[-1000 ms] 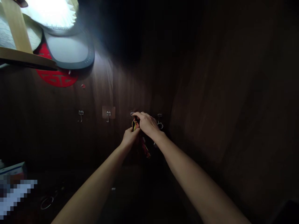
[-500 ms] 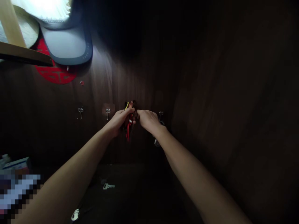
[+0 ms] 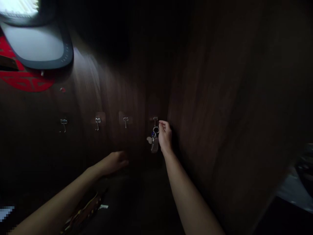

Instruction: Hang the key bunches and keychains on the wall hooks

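My right hand (image 3: pixel 165 135) is at the rightmost wall hook (image 3: pixel 155 119), its fingers closed at the edge of a metal key ring (image 3: pixel 156 130). From that ring hangs a bunch of keys (image 3: pixel 154 145) with a pale round tag and a bit of blue. My left hand (image 3: pixel 116 162) is lower and to the left, blurred, away from the wall hooks; its finger pose is unclear. Below my left forearm, a bundle of red and yellow cords (image 3: pixel 84 210) lies on the dark surface, partly hidden. A loose key (image 3: pixel 104 206) pokes out beside it.
Three more metal hooks, the left (image 3: pixel 64 125), the second (image 3: pixel 98 123) and the third (image 3: pixel 125 121), hold nothing. A cap (image 3: pixel 41 45) hangs upper left over a red paper cutout (image 3: pixel 26 81). A dark wooden panel (image 3: pixel 207 107) stands close on the right.
The cord bundle has left my left hand and lies on the surface below. My left hand dropped; my right hand shifted to the hanging keys. The view turned right.
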`<state>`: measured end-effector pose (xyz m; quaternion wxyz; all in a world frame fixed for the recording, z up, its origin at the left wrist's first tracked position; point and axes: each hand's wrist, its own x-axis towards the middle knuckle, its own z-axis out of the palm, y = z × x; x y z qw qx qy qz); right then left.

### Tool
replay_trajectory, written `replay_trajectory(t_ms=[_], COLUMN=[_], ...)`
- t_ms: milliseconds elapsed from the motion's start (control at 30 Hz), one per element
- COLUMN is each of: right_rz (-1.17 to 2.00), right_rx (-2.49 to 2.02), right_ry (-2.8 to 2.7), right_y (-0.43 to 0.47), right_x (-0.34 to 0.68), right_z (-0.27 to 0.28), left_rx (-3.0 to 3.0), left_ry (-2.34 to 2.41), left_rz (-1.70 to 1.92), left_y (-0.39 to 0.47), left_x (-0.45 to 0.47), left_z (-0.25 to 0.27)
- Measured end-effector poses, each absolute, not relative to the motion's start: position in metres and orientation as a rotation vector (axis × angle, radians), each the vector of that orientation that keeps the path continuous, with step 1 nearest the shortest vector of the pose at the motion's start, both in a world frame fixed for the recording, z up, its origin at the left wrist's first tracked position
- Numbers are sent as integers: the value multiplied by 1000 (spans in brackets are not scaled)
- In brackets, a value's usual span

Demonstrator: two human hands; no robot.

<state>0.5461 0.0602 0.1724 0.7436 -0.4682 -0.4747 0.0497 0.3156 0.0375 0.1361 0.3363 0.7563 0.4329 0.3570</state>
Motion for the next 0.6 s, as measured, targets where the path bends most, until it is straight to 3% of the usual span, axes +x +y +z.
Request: replay_trajectory(t_ms=[267, 600], right_rz=[170, -43], right_rx=[-1133, -1348], right_ry=[-1120, -1415], right_y=[53, 33], right_x=[555, 562], right_z=[170, 192], left_rx=[1633, 1273], left_ry=[822, 511], left_rz=[1207, 1157], left_y=[62, 59], left_x=[449, 480], left_z=[164, 156])
